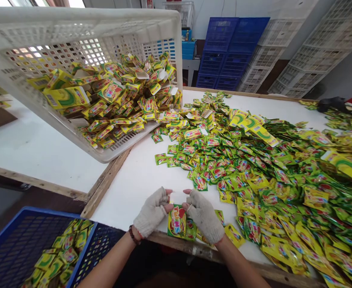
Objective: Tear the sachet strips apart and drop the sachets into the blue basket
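In white fingerless work gloves, my left hand (153, 210) and my right hand (204, 216) face each other at the table's front edge. Between them is a small yellow and green printed carton (177, 221), its front face turned up. Fingers and thumbs of both hands pinch it near its upper end, where a pale patch shows; whether that is a flap or the table top I cannot tell. Green and yellow sachets (233, 236) lie beside and under my right hand. A large heap of sachets (239, 164) spreads to the right.
A white plastic crate (180, 52) lies tipped on the table at left, spilling small cartons (113, 94). Below the table at left, a blue crate (32, 212) holds more cartons. Several loose cartons (254, 126) rest on the heap. Blue crates (221, 48) are stacked behind.
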Demonstrator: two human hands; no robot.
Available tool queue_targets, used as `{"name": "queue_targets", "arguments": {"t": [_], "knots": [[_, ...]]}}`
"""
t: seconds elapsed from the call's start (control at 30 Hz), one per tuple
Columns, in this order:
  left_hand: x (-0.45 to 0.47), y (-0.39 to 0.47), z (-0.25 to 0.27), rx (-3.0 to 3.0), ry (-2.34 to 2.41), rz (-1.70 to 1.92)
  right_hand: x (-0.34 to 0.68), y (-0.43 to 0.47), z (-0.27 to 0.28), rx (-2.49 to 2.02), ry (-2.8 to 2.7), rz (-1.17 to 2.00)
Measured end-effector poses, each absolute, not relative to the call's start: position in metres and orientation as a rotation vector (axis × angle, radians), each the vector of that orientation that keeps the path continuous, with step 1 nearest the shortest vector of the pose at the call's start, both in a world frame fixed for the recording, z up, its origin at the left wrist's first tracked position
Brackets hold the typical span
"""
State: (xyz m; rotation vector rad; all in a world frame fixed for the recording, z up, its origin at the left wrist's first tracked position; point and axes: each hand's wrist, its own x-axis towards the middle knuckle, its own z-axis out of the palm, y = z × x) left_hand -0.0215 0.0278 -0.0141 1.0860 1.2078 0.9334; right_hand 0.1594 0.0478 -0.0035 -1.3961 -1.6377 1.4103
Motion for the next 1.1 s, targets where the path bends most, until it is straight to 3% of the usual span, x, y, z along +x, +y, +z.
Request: {"name": "queue_targets", "arguments": {"t": [0.2, 0.83, 1.1], "knots": [[-0.022, 0.035, -0.005, 1.259, 1.286, 0.868, 0.16, 0.043, 0.008, -1.39, -1.89, 1.196], [-0.032, 0.043, 0.017, 1.485, 1.194, 0.613, 0.169, 0.045, 0.021, -1.412, -2.013, 1.216], [-0.034, 0.039, 0.022, 1.707, 1.244, 0.487, 0.176, 0.037, 0.013, -1.166, -2.107, 1.169]]}}
